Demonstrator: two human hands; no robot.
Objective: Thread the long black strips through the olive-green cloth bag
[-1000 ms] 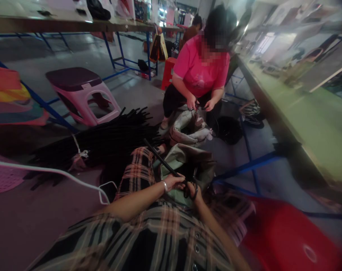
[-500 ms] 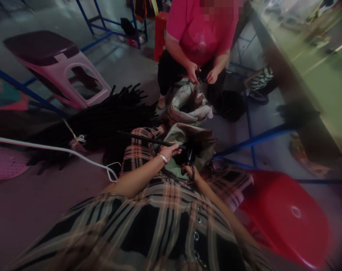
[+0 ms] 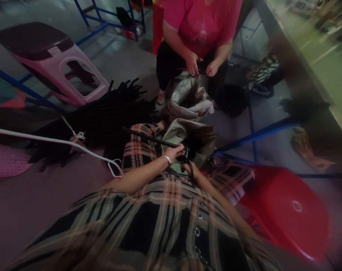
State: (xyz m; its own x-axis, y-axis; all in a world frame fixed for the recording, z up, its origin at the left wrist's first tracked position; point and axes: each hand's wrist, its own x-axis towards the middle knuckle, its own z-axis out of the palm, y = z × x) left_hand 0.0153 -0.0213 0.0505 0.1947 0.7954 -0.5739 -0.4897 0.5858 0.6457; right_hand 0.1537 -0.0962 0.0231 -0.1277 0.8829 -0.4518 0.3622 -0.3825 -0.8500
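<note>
My left hand [image 3: 174, 152], with a bracelet at its wrist, is closed around a long thin black strip [image 3: 151, 138] that looks like foam or rubber tubing. The strip slants up and left over my knee. Just to the right, my right hand [image 3: 190, 169] is closed on dark-handled scissors [image 3: 191, 168], their blades pointing up beside the strip's near end. Whether the blades touch the strip I cannot tell. Under both hands an open greenish-grey sack [image 3: 172, 131] stands between my knees, dark inside.
A heap of long black strips [image 3: 111, 109] lies at the left, near a pink and dark stool [image 3: 83, 79]. A white cable [image 3: 60, 140] crosses there. Opposite sits a person in a pink shirt [image 3: 200, 30] over a pale sack [image 3: 178, 101]. A red stool [image 3: 289, 210] is at right.
My left hand has shifted slightly right and down with the black strip, closer to the scissors. The scissors' blades look closer together. The camera view has moved a little.
</note>
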